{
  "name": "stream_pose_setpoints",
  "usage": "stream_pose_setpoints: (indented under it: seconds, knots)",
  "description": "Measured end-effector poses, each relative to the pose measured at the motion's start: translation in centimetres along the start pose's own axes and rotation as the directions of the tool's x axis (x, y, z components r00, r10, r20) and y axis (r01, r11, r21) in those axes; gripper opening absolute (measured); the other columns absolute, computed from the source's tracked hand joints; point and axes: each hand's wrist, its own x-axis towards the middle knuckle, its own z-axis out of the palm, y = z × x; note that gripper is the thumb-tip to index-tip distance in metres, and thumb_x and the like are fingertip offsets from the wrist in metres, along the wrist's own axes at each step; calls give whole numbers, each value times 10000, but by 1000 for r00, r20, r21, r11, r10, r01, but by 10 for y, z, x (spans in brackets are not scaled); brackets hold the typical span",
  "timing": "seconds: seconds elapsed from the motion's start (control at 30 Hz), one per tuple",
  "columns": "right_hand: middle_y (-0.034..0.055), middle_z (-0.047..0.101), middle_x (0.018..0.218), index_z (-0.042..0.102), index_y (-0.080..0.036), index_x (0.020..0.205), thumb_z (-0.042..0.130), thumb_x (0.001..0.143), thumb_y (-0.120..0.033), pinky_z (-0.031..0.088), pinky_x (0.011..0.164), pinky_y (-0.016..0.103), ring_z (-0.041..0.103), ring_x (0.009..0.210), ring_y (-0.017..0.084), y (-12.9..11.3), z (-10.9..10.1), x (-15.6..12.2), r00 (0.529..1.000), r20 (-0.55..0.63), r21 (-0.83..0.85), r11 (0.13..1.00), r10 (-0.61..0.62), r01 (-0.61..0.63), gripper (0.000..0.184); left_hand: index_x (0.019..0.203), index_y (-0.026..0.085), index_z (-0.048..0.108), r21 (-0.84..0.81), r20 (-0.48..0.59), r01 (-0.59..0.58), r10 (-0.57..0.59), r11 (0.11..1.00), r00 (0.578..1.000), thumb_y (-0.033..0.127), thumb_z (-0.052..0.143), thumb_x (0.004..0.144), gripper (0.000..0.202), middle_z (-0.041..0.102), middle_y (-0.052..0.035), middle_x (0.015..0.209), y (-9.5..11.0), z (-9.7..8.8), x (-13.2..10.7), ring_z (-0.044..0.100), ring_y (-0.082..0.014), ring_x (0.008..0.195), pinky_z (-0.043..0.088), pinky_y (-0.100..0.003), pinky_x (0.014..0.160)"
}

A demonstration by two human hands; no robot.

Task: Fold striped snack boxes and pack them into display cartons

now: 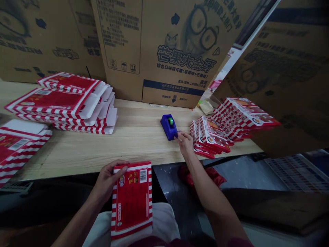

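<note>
My left hand (109, 178) grips the top left corner of a red-and-white striped carton (132, 199) that rests upright against my lap at the table's near edge. My right hand (184, 141) reaches forward over the wooden table (138, 137), its fingers closed at the near end of a blue tape dispenser (169, 126) with a green roll. Whether the fingers hold tape cannot be made out.
A stack of flat striped cartons (64, 103) lies at the left, with more (15, 144) at the far left edge. Finished striped boxes (226, 125) are piled to the right. Large printed cardboard boxes (174, 48) wall in the back and right side.
</note>
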Motion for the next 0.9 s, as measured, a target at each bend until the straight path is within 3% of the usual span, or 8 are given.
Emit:
stream_pose_setpoints:
  seconds: [0.37,0.47,0.53,0.6,0.67,0.7,0.77,0.9]
  knots:
    - [12,571,756,552,-184,583,689,605,-377,470,746,330,533,787,169,17,-2,-25,997,-66,46,998,-46,49,238,793,156,657,-41,-81,-127,123,991,989,294,846,562,329,690,5,661,26,2,9,638,-147,526,529,-256,529]
    - [23,589,804,608,-183,632,715,638,-389,459,695,298,534,765,160,-11,10,-46,985,170,51,999,-1,-8,232,767,145,672,78,14,-181,180,980,984,291,830,571,291,687,-2,679,48,-3,16,635,-141,554,513,-246,552]
    - [37,606,845,635,-180,651,711,696,-384,451,715,288,550,796,163,-37,27,-64,833,552,-1,1000,18,-21,222,747,135,678,205,123,-199,177,958,977,291,814,584,263,675,-5,652,59,-3,19,614,-130,542,484,-229,539]
    - [38,601,849,639,-177,653,689,748,-382,438,726,280,552,800,159,-61,50,-79,532,847,-57,997,17,58,232,747,132,679,313,205,-207,147,927,968,296,787,610,240,660,-1,618,65,-1,22,590,-124,526,454,-219,524]
    - [28,577,813,633,-168,649,687,760,-369,424,698,269,541,759,147,-78,73,-88,307,952,-76,979,14,190,236,760,130,680,385,257,-223,128,896,958,291,763,630,223,649,7,604,68,3,23,570,-114,524,436,-210,526]
    - [22,563,794,627,-162,648,686,764,-349,415,679,261,531,734,138,-83,83,-91,251,968,-84,962,16,261,228,765,128,679,407,275,-231,123,883,954,286,756,634,219,644,12,603,68,4,24,559,-107,523,429,-206,528]
    - [8,536,760,607,-153,628,698,754,-281,388,648,245,510,700,122,-86,97,-95,227,974,-117,901,21,418,202,769,125,675,432,292,-241,118,869,949,283,750,631,223,627,23,589,66,4,24,533,-96,512,412,-198,521]
    - [-9,510,705,567,-149,582,751,686,-224,348,600,230,480,655,110,-82,107,-95,341,940,-244,757,30,606,224,742,131,656,420,286,-249,133,872,949,290,747,632,214,603,35,575,64,-1,23,510,-88,500,389,-189,503]
